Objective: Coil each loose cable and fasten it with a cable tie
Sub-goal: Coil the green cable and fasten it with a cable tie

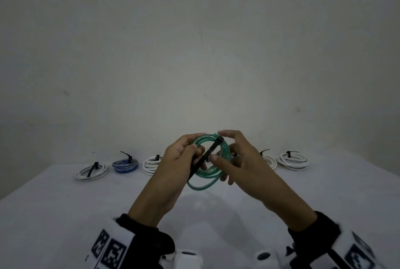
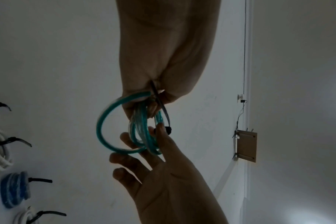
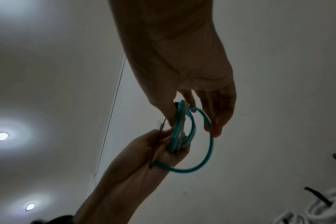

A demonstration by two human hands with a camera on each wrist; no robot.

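A green cable (image 1: 206, 174) is wound into a coil and held in the air above the white table (image 1: 65, 214). A black cable tie (image 1: 207, 154) runs slantwise across the coil, head at the upper right, tail at the lower left. My left hand (image 1: 181, 158) grips the coil's left side together with the tie's tail. My right hand (image 1: 238, 156) pinches the tie's head end between index finger and thumb, its other fingers straight behind the coil. In the left wrist view one green cable (image 2: 104, 131) loop hangs looser than the rest. The right wrist view shows that green cable (image 3: 208, 151) loop against my right fingertips.
Along the table's far edge lie several tied coils: a white coil (image 1: 92, 171), a blue coil (image 1: 125, 165), a second white coil (image 1: 151, 163) and, to the right, a third white coil (image 1: 293, 160). A bare wall rises behind them.
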